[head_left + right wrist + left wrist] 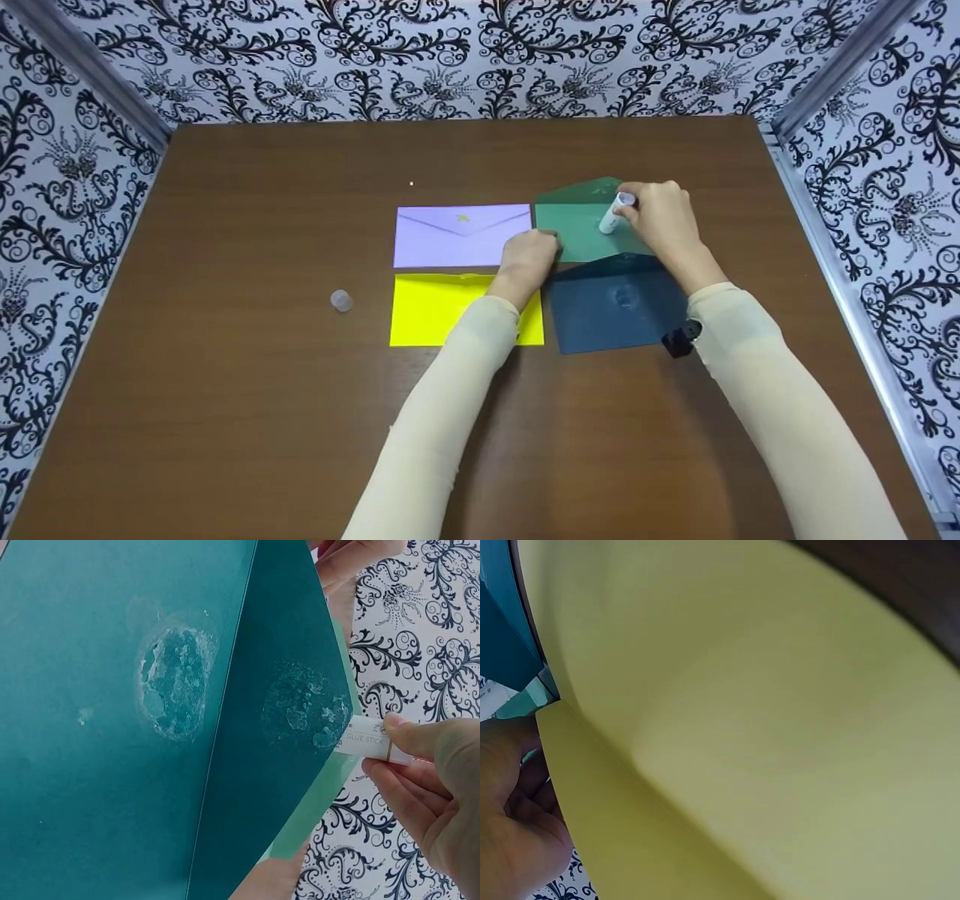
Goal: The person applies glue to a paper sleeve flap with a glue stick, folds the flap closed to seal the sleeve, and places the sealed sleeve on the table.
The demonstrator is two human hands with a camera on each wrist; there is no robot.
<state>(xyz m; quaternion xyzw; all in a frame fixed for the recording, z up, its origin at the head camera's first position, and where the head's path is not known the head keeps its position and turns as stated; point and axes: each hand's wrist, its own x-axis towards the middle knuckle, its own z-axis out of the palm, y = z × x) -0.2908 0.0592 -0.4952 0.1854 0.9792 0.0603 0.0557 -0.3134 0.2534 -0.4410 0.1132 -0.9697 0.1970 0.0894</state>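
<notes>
My right hand [666,217] pinches a white glue stick [615,213] between thumb and fingers, its lower end on the body of the green envelope [574,236], whose flap lies unfolded. In the right wrist view the glue stick [367,738] shows its printed label. At the green envelope's left edge rests my left hand [529,255]; its fingertips are hidden in the head view. In the left wrist view, the left hand [517,817] has bent fingers, partly covered by yellow paper. A dark teal envelope [611,319] with whitish glue patches on body and flap lies below the green one.
A closed lilac envelope [450,244] with a small gold mark lies left of the green one. Below it is a yellow envelope [424,315], under my left forearm. The round translucent cap [341,301] stands farther left on the brown table [247,420]. Patterned walls border the table.
</notes>
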